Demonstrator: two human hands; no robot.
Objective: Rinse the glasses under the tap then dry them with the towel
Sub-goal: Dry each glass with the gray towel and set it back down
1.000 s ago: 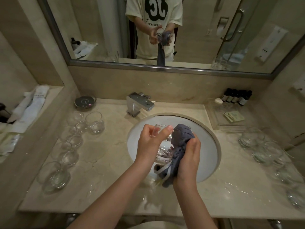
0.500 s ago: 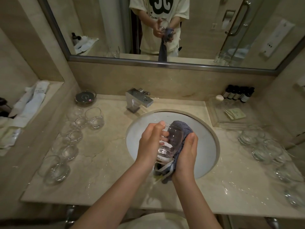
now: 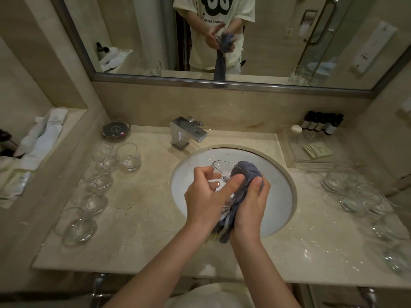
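1. My left hand [image 3: 205, 196] holds a clear round drinking glass [image 3: 224, 172] over the white oval sink basin [image 3: 280, 196]; my fingers curl round its side and my thumb lies across the front of it.
2. The glass is tilted, its rim pointing up and away from me toward the tap.
3. My right hand [image 3: 251, 203] has its grip closed on a grey-blue knitted towel [image 3: 249, 172], bunched against the right side of the glass and touching it.
4. A tail of the towel hangs below my hands, over the near edge of the basin.
5. The square chrome tap [image 3: 189, 133] stands behind the basin on the beige marble counter [image 3: 144, 218], well apart from the glass.
6. A group of clear tumblers [image 3: 104, 174] stands on the counter to the left of the basin.
7. Another cluster of clear glasses [image 3: 360, 196] stands on the counter to the right.
8. A row of small dark bottles [image 3: 322, 124] sits at the back right corner, against the wall.
9. A clear rectangular tray [image 3: 289, 152] lies just in front of them.
10. The wall mirror [image 3: 133, 30] above reflects both hands with the towel.
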